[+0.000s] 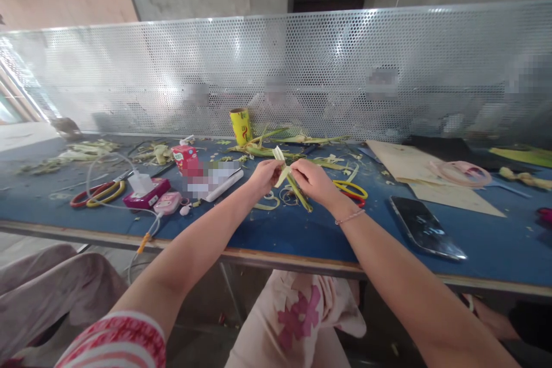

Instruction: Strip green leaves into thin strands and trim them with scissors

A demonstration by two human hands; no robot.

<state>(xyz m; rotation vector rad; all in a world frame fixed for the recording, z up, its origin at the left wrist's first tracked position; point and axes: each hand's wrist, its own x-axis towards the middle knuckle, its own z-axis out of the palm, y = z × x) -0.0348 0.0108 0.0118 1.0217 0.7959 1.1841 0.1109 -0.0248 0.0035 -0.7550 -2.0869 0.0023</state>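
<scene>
My left hand (264,175) and my right hand (314,180) meet above the blue table (276,236), both pinched on a folded pale green leaf strip (290,177). The strip's upper end sticks up between the hands and its lower end slants down to the right toward the table. Curled leaf trimmings (276,200) lie on the table just under my hands. Yellow-and-red scissors (352,191) lie right of my right hand. A thin bracelet sits on my right wrist.
A dark phone (425,227) lies at the right. A brown board (425,181) with a pink ring sits behind it. At the left are scissors (98,192), a pink box (147,194), a pink gadget with cable and a red carton (185,156). A yellow can (240,125) and leaf piles stand before the perforated metal screen.
</scene>
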